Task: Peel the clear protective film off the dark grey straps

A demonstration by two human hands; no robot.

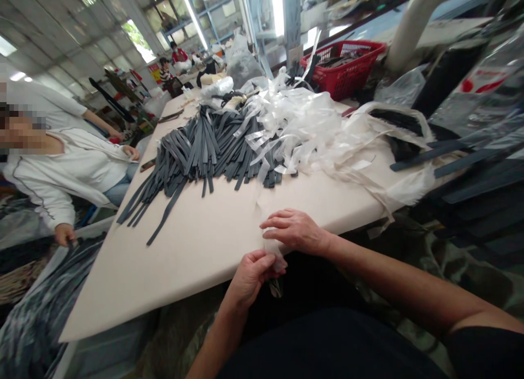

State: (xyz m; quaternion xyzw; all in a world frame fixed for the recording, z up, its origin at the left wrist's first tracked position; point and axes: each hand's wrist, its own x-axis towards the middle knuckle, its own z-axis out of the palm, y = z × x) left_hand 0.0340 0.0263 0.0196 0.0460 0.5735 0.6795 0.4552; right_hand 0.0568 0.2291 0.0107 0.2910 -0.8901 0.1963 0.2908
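Note:
At the near edge of the table my left hand is closed, its thumb and fingers pinching a translucent white strip. Just above it, my right hand lies over the same strip, fingers stretched out and slightly bent; its thumb is hidden. The strip seems to run on under the right fingers toward the white heap. A small dark, shiny thing shows below my left hand; its kind is unclear. Beyond my hands lie a pile of dark grey flat strips and a tangled heap of white translucent strips.
The pale table stretches from my body to the back. A red plastic basket stands at the back right. A person in a white jacket sits at left by a bin of grey strips. Dark strips hang at right.

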